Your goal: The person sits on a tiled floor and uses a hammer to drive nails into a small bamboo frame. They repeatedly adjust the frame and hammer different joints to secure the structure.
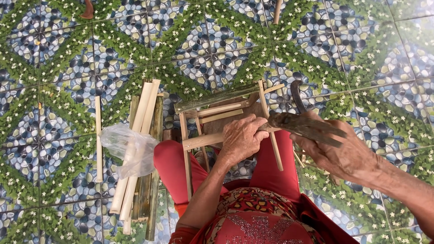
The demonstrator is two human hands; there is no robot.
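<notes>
Right, starting at the far left of the patterned floor tiles (pixel 343 40), well away from the bamboo frame (pixel 217 118), a single pale bamboo slat (pixel 98 135) lies on its own, running straight up and down. Just inside it, between that slat and the frame, sits a bundle of split bamboo strips (pixel 143 162), some pale, some green-skinned, laid side by side, with a crumpled clear plastic bag (pixel 129 147) draped across their middle.

Now the frame itself: a small rack of bamboo sticks, a green rail along its far edge, pale crosspieces below it and thin legs pointing back toward the person. It rests over the person's lap, across the red trousers (pixel 174 165), near legs on either side of the knees.

The left hand (pixel 242 138) is pressed down on the middle of the frame, fingers curled over a crosspiece and clamping it firmly. Immediately right of the frame, the right hand (pixel 337 151) is wrapped tight around the handle of a worn, dark chopping knife (pixel 307 126), whose blade tip points left and meets the frame's right upright just beside the left hand's fingertips. A dark curved piece shows just above the knife; I can't tell what it is.

Beyond the frame at the top edge, a thin stick (pixel 277 11) pokes into view.
</notes>
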